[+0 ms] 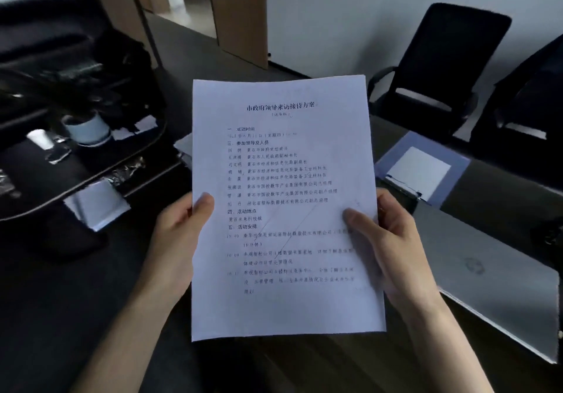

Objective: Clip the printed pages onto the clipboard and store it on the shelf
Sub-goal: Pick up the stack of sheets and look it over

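I hold the printed pages (283, 197), white sheets with black text, upright in front of me above the dark desk. My left hand (179, 234) grips their left edge with the thumb on the front. My right hand (387, 240) grips the right edge the same way. The blue clipboard (457, 161) lies flat on the desk to the right, beyond my right hand, with a small white sheet on it and its clip at the near end. No shelf is plainly in view.
A closed grey laptop (493, 283) lies on the desk at the right. A dark low table (39, 197) on the left carries a potted plant (86, 127) and loose papers. Two black office chairs (438, 66) stand behind the desk. A wooden doorway (240, 12) is at the back.
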`<action>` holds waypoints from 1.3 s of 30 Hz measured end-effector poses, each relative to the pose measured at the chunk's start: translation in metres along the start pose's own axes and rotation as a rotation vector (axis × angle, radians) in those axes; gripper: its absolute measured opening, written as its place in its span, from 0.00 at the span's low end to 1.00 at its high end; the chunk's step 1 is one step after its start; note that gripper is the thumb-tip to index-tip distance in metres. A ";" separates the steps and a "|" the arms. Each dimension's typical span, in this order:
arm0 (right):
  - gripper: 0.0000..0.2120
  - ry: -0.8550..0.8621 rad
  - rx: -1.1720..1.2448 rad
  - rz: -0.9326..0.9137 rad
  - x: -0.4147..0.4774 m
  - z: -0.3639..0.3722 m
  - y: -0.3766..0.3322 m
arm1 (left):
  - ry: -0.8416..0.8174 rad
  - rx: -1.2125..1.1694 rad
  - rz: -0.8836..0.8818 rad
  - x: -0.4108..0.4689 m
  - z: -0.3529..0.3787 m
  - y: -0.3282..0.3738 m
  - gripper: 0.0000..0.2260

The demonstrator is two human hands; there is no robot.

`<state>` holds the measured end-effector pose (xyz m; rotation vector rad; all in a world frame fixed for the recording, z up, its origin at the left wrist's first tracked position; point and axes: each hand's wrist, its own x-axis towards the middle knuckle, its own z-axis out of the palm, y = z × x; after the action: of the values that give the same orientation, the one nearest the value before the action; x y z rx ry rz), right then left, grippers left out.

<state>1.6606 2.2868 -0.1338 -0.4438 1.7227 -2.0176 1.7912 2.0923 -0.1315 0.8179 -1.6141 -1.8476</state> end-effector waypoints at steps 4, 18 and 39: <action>0.10 -0.129 0.017 0.023 0.029 0.080 -0.001 | 0.117 -0.025 0.037 0.028 -0.072 0.021 0.09; 0.09 -0.302 0.002 -0.013 0.137 0.355 0.025 | 0.386 -0.037 0.142 0.139 -0.292 0.078 0.09; 0.08 -0.245 0.052 -0.068 0.439 0.631 0.062 | 0.300 -0.015 0.097 0.520 -0.472 0.138 0.09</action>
<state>1.6207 1.5168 -0.1073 -0.7092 1.5231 -1.9572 1.8002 1.3781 -0.0858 0.9426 -1.4231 -1.5823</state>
